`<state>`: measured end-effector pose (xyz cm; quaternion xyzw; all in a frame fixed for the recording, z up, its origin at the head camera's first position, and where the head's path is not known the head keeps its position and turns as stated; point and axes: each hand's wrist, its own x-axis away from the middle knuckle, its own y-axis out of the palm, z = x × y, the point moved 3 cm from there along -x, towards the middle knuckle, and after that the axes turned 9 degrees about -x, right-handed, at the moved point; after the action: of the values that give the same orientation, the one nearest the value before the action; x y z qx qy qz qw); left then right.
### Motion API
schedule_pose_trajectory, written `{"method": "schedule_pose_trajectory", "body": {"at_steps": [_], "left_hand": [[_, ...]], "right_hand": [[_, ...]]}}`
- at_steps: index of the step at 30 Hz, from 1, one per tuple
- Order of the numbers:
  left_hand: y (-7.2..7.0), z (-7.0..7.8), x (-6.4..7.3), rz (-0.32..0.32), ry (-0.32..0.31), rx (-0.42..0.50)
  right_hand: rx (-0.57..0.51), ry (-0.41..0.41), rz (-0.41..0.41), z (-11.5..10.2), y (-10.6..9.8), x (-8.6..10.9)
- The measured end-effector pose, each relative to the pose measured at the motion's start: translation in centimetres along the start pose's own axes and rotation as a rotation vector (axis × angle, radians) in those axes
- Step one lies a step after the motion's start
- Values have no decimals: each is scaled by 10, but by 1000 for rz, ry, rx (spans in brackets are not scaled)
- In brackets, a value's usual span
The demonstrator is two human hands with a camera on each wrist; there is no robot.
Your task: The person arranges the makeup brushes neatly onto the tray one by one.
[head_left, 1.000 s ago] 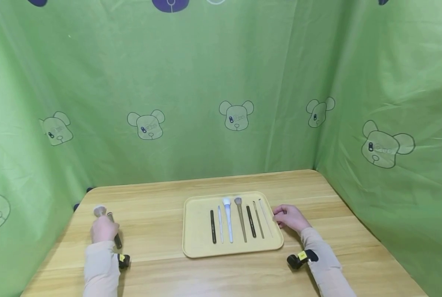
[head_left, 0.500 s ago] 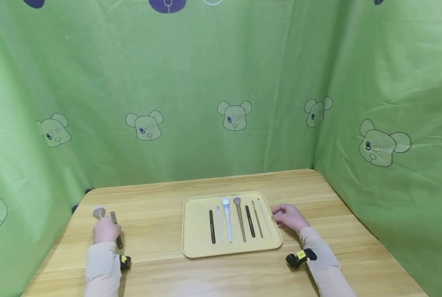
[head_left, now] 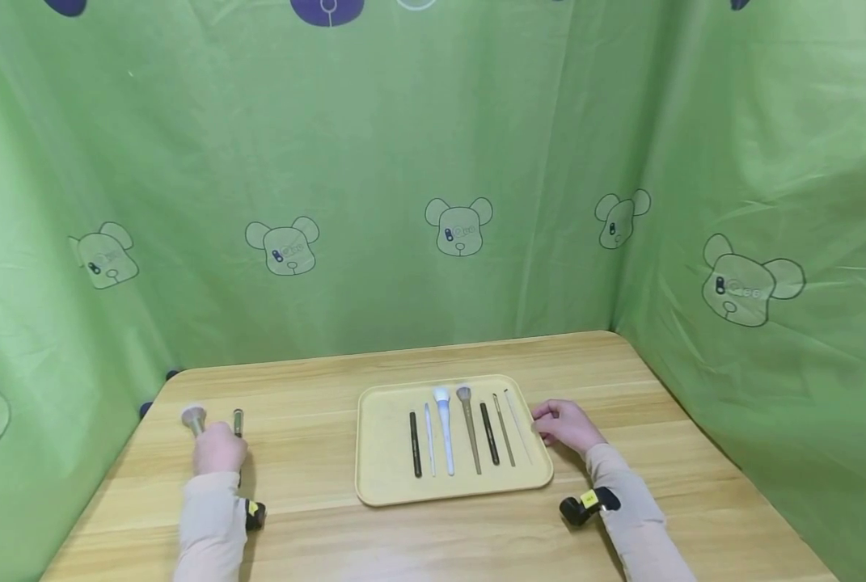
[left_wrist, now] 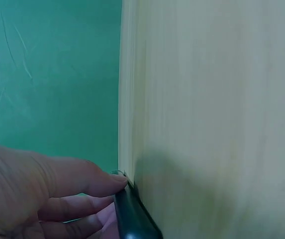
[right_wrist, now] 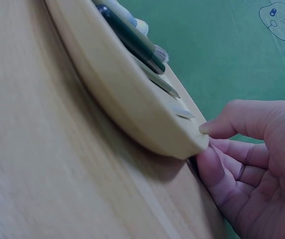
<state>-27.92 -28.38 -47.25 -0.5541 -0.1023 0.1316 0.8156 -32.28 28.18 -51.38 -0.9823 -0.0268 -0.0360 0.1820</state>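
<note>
In the head view my left hand (head_left: pixel 219 449) is over the table's left side. Its thumb and fingers pinch a dark makeup brush (left_wrist: pixel 136 219), whose upper end shows past the knuckles. Just beside that hand lies a fluffy makeup brush (head_left: pixel 194 419), its handle partly hidden by the hand. On the right, my right hand (head_left: pixel 569 426) pinches the rim of a yellow tray (head_left: pixel 383 485) between thumb and fingers. Several brushes lie side by side in the tray, among them a white brush (head_left: pixel 445 428), a brown brush (head_left: pixel 471 428) and a black stick (head_left: pixel 415 444).
The wooden table (head_left: pixel 294 453) has a rounded far edge. Green curtain (head_left: pixel 374 307) with bear prints hangs behind it and along both sides. A wide stretch of tabletop lies between the left hand and the tray.
My left hand has moved a little to the right with the dark brush, away from the fluffy brush, which stays in place. The right hand and the tray have not moved.
</note>
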Motion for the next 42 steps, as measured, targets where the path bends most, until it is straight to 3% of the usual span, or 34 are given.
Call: {"method": "schedule_pose_trajectory", "body": {"at_steps": [25, 42], "left_hand": [[-1, 7, 1, 51, 44, 41], [-8, 39, 6, 72, 48, 203]], "right_hand": [[-10, 2, -12, -2, 1, 1], [-15, -6, -21, -5, 0, 3]]}}
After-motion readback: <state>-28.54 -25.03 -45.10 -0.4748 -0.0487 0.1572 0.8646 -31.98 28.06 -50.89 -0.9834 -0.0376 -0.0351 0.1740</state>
